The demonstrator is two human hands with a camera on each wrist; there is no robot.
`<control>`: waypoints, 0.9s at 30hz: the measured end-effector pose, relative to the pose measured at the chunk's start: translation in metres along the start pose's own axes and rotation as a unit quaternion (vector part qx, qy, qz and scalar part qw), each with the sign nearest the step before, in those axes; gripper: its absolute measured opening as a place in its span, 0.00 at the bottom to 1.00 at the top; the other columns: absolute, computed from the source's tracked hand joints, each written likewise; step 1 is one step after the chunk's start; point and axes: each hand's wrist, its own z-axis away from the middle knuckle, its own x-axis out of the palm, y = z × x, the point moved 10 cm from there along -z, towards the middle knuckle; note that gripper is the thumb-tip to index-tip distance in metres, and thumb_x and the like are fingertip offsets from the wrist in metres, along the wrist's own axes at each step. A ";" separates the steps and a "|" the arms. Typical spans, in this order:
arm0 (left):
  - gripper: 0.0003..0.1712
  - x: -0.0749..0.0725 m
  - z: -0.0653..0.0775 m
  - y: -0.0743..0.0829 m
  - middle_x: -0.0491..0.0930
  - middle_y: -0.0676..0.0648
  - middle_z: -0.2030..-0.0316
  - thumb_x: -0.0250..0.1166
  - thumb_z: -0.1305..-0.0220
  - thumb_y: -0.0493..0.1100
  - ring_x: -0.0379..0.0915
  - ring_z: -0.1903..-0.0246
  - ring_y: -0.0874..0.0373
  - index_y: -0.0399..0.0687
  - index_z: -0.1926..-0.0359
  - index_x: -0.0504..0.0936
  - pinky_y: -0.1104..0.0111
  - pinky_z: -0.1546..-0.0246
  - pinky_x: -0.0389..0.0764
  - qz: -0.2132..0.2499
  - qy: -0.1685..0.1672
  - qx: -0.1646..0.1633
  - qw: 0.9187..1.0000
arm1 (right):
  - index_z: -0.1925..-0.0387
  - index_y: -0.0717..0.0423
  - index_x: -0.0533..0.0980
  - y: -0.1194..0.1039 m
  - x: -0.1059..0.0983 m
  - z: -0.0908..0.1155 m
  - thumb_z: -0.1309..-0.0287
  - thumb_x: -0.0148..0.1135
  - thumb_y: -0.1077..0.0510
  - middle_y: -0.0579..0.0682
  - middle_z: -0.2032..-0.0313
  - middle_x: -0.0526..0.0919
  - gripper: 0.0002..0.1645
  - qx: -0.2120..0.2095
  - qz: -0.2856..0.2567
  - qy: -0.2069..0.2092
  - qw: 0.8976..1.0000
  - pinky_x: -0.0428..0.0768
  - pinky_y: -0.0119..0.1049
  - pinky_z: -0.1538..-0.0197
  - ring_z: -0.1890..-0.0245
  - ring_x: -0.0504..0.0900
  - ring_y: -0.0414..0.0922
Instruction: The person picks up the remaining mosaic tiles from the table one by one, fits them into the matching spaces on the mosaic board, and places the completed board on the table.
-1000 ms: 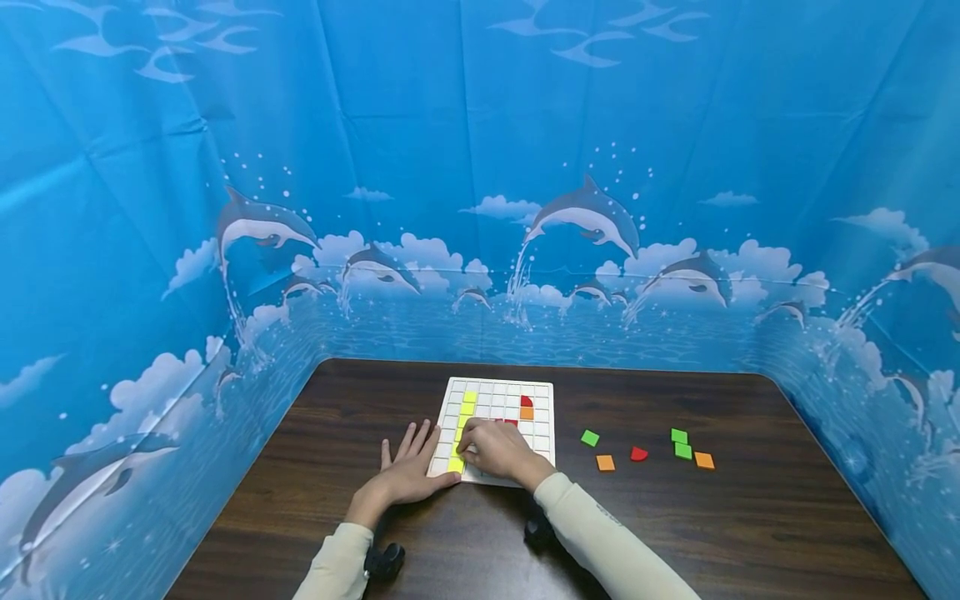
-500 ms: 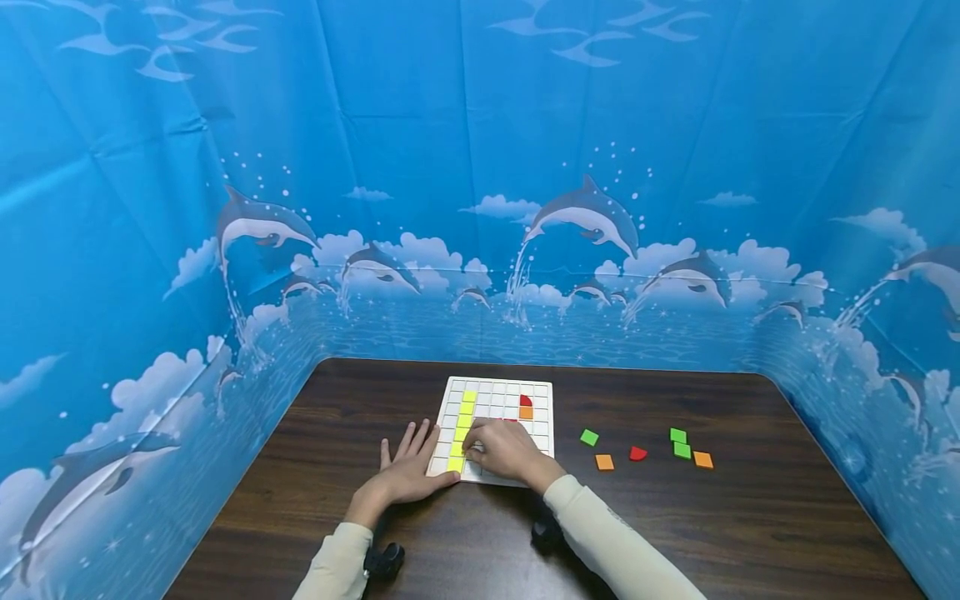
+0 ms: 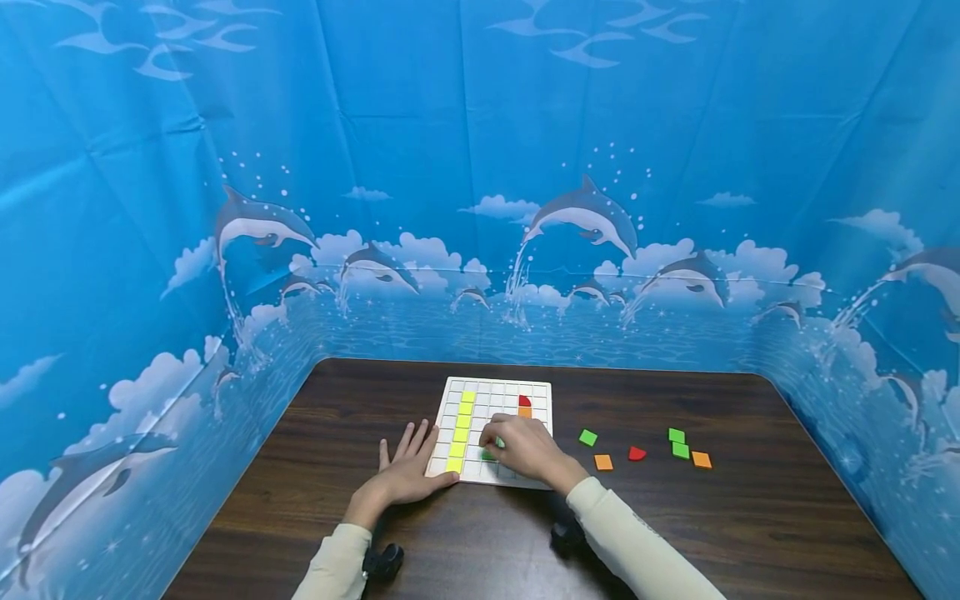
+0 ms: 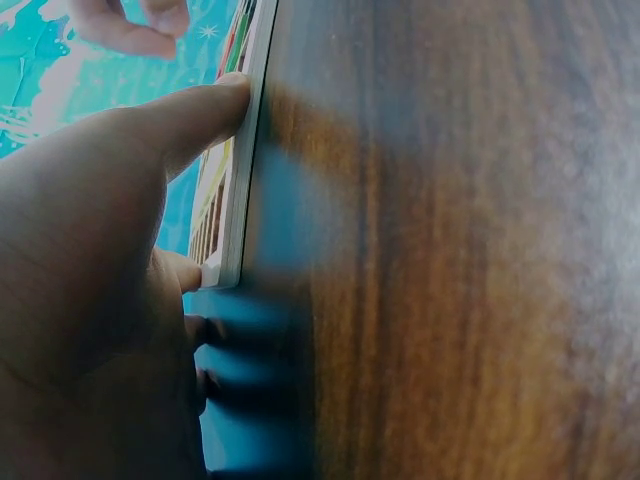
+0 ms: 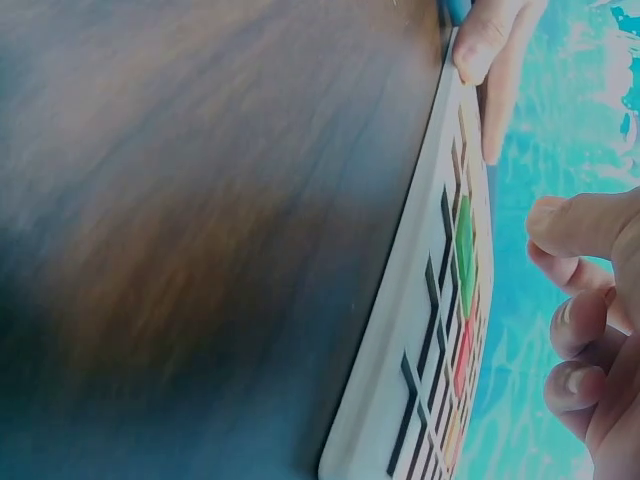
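Note:
A white gridded board lies on the table with a column of yellow square tiles near its left side. My left hand rests spread on the table, with its thumb on the board's near left corner and the other fingers along its left edge. Over the board's middle hovers my right hand, fingers loosely curled and nothing seen between them in the right wrist view. Beneath it a green tile shows in part. Toward the back right sit a red quarter-round tile and an orange tile, the latter partly covered.
Right of the board lie loose pieces on the dark wooden table: a green square, an orange square, a red quarter-round, two touching green squares and another orange square. A blue dolphin-print curtain surrounds the table.
My right hand has drawn right, off the yellow column toward the board's middle, uncovering the yellow tiles and part of a green one. The left hand stays in place.

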 end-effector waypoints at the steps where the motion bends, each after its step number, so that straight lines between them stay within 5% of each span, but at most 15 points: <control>1: 0.63 0.000 0.000 0.000 0.38 0.46 0.12 0.61 0.35 0.80 0.26 0.13 0.42 0.54 0.13 0.48 0.28 0.24 0.23 0.000 0.000 0.000 1.000 | 0.59 0.43 0.91 0.001 -0.002 0.002 0.31 0.72 0.55 0.38 0.60 0.89 0.04 -0.001 0.001 0.002 1.000 0.75 0.27 0.69 0.67 0.82 0.33; 11: 0.64 0.000 0.001 0.001 0.38 0.45 0.12 0.59 0.36 0.81 0.26 0.13 0.42 0.54 0.13 0.47 0.28 0.24 0.23 0.002 -0.002 0.002 1.000 | 0.60 0.43 0.91 0.020 -0.020 0.024 0.34 0.74 0.55 0.38 0.62 0.89 0.04 0.010 0.023 0.018 1.000 0.69 0.26 0.74 0.69 0.79 0.33; 20: 0.66 -0.006 0.007 0.011 0.41 0.40 0.13 0.59 0.37 0.83 0.28 0.14 0.36 0.52 0.13 0.50 0.23 0.28 0.21 0.025 0.007 0.022 0.999 | 0.61 0.44 0.90 0.040 -0.042 0.046 0.37 0.76 0.57 0.39 0.61 0.90 0.05 0.026 0.033 0.044 0.998 0.71 0.27 0.73 0.65 0.86 0.36; 27: 0.66 -0.006 0.006 0.009 0.40 0.41 0.13 0.59 0.37 0.84 0.27 0.14 0.37 0.53 0.13 0.49 0.23 0.28 0.19 0.024 0.006 0.020 0.999 | 0.62 0.44 0.90 0.056 -0.056 0.064 0.39 0.78 0.58 0.40 0.61 0.89 0.05 0.049 0.042 0.059 0.996 0.71 0.26 0.73 0.71 0.79 0.34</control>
